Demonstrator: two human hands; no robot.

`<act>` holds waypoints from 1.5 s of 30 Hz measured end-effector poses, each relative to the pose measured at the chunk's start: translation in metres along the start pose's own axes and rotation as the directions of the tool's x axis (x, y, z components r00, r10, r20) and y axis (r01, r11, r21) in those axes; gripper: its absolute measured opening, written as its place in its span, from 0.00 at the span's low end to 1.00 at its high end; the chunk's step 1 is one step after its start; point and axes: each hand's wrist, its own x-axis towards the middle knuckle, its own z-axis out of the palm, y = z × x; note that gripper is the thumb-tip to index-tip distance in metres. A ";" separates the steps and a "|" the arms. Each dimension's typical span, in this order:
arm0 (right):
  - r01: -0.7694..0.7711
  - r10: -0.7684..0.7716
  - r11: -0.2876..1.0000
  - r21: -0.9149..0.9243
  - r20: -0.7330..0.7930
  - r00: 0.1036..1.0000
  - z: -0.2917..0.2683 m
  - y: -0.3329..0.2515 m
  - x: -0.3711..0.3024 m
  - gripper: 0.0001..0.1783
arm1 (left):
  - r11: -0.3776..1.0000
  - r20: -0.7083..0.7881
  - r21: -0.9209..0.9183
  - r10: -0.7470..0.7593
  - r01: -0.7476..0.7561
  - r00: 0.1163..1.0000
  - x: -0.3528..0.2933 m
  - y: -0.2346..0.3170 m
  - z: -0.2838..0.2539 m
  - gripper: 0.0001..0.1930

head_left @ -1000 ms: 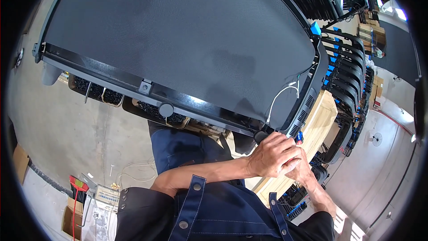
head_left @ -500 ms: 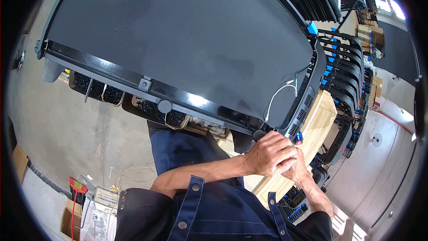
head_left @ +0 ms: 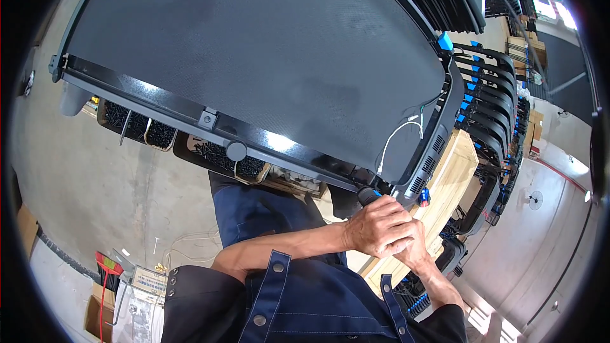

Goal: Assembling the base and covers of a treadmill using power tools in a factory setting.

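A large treadmill deck (head_left: pixel 254 38) with a dark grey belt lies in front of me. My left hand (head_left: pixel 379 225) is closed at its near right corner, fingers wrapped. Close against it, partly behind it, my right hand (head_left: pixel 414 249) is also closed. What the two hands grip is hidden by the fingers. A short black cylindrical part (head_left: pixel 368 195) shows just beyond the left knuckles. On the belt near this corner lies a thin white cable (head_left: pixel 389 145) with connectors. The vented grey end cover (head_left: pixel 427 164) runs along the right side.
Bins of black screws (head_left: pixel 244 166) sit under the deck's near edge. To the right stands a wooden crate (head_left: pixel 454 159), with a row of black curved frames (head_left: pixel 492 89) beyond. Black panels (head_left: pixel 445 3) are stacked at far right. A red broom (head_left: pixel 109 263) is at lower left.
Both closed hands have shifted slightly down and left at the corner, the right wrist lowering with them. The black cylindrical part has tilted a little. The deck has stayed in place.
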 end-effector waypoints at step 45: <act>-0.250 0.204 0.861 0.442 0.150 0.967 -0.009 -0.074 -0.029 0.26 | 0.353 -0.095 0.922 -0.197 0.161 0.976 0.013 0.057 -0.335 0.17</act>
